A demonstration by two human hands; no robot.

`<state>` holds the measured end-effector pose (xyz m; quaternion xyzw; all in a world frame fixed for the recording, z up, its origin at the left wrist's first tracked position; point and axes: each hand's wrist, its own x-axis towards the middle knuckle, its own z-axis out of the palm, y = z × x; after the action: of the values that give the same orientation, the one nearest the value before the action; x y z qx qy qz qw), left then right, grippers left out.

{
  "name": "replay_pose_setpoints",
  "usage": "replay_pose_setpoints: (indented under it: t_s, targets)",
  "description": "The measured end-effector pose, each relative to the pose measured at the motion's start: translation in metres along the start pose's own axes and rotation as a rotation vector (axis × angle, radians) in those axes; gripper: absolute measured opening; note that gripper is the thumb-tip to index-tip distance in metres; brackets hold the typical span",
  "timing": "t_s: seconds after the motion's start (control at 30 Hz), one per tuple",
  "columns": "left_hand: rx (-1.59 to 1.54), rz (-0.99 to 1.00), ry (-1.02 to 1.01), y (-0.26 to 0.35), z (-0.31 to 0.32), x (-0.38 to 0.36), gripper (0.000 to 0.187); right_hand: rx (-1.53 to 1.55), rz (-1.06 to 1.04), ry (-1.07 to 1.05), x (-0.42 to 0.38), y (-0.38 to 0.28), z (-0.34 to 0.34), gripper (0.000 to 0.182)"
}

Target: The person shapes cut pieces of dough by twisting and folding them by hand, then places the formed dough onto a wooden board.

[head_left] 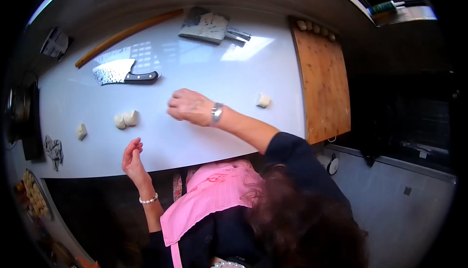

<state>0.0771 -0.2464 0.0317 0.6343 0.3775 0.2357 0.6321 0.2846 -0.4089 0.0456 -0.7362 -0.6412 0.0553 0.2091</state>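
Note:
My right hand [190, 106], with a silver watch on its wrist, is over the middle of the white counter. Its fingers are curled in, and whatever they hold, if anything, is hidden. Near the front edge my left hand [134, 161] is raised, fingers loosely bent and apart from the thumb, with nothing visible in it. Just beyond it lie two touching dough pieces [126, 119]. A single dough piece [81, 131] sits farther left, and another dough piece [263, 100] rests to the right of my right wrist. A cleaver [117, 72] with a black handle lies beyond both hands.
Along the back are a long wooden rolling pin [127, 35] and a floury metal plate-like tool with a handle [204, 26]. A wooden board [324, 83] at the right bears several dough pieces [316, 28]. A crumpled cloth [53, 150] and a tray of pale pieces [35, 195] are at left.

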Motion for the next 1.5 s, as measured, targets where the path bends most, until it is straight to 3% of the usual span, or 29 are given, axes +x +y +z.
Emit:
replay_pose_setpoints:
  t_s: [0.17,0.27,0.3,0.33,0.4,0.5,0.7,0.93,1.1,1.3,1.43,1.5]
  targets:
    - [0.099,-0.011,-0.462,-0.003,0.055,0.011,0.018,-0.028,-0.069,-0.068,-0.069,0.016,0.019,0.003]
    - [0.275,0.069,-0.608,-0.007,0.099,0.018,0.019,-0.050,0.047,0.160,-0.078,0.009,0.010,0.017]
    - [0.140,0.159,-0.625,-0.024,0.112,0.028,0.019,0.099,0.247,0.189,-0.082,0.000,-0.015,0.042]
    - [0.153,0.109,-0.662,-0.014,0.117,0.030,0.020,0.093,0.359,0.377,-0.094,-0.007,-0.020,0.037]
    - [0.001,0.123,-0.676,-0.020,0.119,0.026,0.021,0.330,0.845,0.595,-0.119,-0.029,-0.006,0.027]
    - [0.028,0.196,-0.760,-0.023,0.125,0.027,0.021,0.873,1.092,0.650,-0.133,-0.041,0.027,0.022]
    - [0.127,0.270,-0.856,-0.024,0.142,0.028,0.021,1.062,1.045,0.667,-0.116,-0.044,0.047,0.026]
    - [0.140,0.293,-0.900,-0.033,0.144,0.033,0.022,1.069,1.006,0.703,-0.111,-0.050,0.060,0.025]
    - [0.274,0.417,-0.910,-0.032,0.146,0.038,0.021,1.049,1.108,0.626,-0.109,-0.048,0.059,0.025]
    - [0.715,0.514,-0.848,-0.027,0.147,0.045,0.015,0.981,1.305,0.444,-0.117,-0.043,0.046,0.027]
    - [0.564,0.359,-0.856,-0.023,0.140,0.051,0.017,1.018,1.271,0.457,-0.125,-0.044,0.040,0.024]
    - [0.338,0.328,-0.841,-0.018,0.132,0.060,0.021,0.899,1.283,0.670,-0.123,-0.046,0.046,0.026]
